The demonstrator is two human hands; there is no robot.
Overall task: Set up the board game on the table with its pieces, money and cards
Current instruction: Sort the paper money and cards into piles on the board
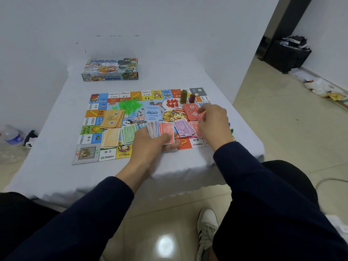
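The colourful game board (88,146) lies flat on the white-covered table (56,172). My left hand (150,144) grips a fanned stack of mixed play money (162,130) over the board's near edge. My right hand (212,123) hovers over the red notes (192,112), fingers curled; whether it pinches a note is hidden. Sorted piles lie on the board: tan notes (111,140), green notes (129,134), purple notes (183,128), tan cards (112,119), blue cards (153,113). Green plastic houses (130,105), a die (151,102) and two tall tokens (186,97) sit further back.
The game box (111,69) stands at the table's far side. A water bottle (12,135) and a dark object (30,137) are on the floor to the left. A black bin (286,53) and scattered papers (323,89) lie at the right wall.
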